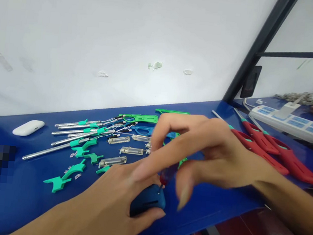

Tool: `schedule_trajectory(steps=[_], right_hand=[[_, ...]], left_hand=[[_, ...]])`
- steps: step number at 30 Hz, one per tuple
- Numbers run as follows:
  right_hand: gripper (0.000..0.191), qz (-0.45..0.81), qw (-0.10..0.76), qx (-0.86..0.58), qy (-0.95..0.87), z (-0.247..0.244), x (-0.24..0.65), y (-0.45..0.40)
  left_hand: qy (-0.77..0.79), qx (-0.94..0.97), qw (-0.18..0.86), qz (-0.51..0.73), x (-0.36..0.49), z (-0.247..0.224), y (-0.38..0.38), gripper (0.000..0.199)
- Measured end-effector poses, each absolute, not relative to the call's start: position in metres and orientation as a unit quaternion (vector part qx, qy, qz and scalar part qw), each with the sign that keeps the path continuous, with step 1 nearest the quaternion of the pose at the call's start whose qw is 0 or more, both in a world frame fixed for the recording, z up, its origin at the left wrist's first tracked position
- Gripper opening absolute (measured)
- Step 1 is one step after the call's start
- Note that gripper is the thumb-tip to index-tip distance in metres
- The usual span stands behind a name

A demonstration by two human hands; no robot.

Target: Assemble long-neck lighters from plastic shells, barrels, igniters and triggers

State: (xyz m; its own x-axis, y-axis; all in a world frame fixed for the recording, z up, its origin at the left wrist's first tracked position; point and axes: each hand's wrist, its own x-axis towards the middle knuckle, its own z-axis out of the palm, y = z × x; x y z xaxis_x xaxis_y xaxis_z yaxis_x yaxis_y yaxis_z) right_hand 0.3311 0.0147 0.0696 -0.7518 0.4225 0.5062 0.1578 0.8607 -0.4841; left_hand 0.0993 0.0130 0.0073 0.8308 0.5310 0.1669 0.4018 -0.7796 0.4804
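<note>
The left hand [111, 197] clasped a blue lighter handle [147, 198] against the table [209, 206], apparently to steady it beneath the red screwdriver's [164, 179] tip. The right hand [213, 151] curled over the screwdriver, its grip too blurred to tell. Three red lighters [301, 169] lay right of that hand; at least four clear tanks [131, 150] lay beyond the left.

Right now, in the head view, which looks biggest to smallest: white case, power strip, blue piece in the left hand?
1. Power strip
2. Blue piece, counting only what shows; the left hand hides some
3. White case
</note>
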Motion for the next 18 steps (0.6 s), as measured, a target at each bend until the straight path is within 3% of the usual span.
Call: schedule_trajectory(steps=[5, 18], right_hand=[[0.052, 0.215, 0.316, -0.155, -0.911, 0.0721, 0.3301, 0.0122], [0.054, 0.228, 0.322, -0.146, -0.907, 0.0777, 0.3313, 0.0092]], left_hand=[[0.250, 0.927, 0.244, 0.140, 0.0975, 0.0049, 0.0129, 0.029], [0.244, 0.938, 0.201, 0.144, 0.0950, -0.0008, 0.0133, 0.019]])
